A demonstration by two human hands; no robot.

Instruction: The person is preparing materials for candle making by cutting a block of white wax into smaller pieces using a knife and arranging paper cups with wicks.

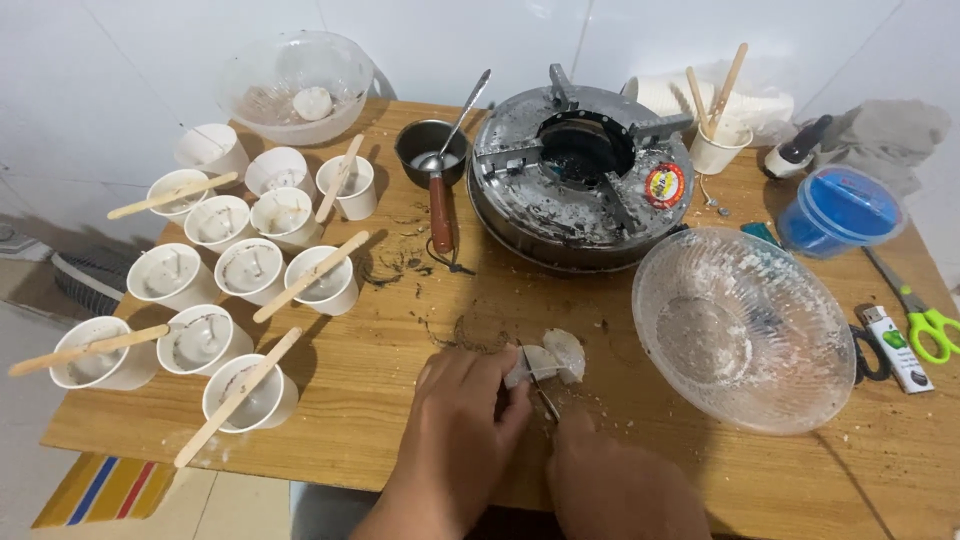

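We see bright, even light with soft shadows beside the cups (250,270). Edges bend slightly; the focus is sharp.

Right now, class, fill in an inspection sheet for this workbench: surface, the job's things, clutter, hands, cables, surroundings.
Surface: wooden table, scorch rings and white crumbs.
Job's things: white wax lump being cut with a small knife.
Clutter: paper cups with sticks laid across, two glass bowls, the nearer dusted white, gas stove, small pot with spoon, blue tub, scissors, lighter.
Hands: left hand steadies the lump; right hand grips the knife.
Cables: nothing seen.
Surroundings: white tiled wall, striped mat on the floor.
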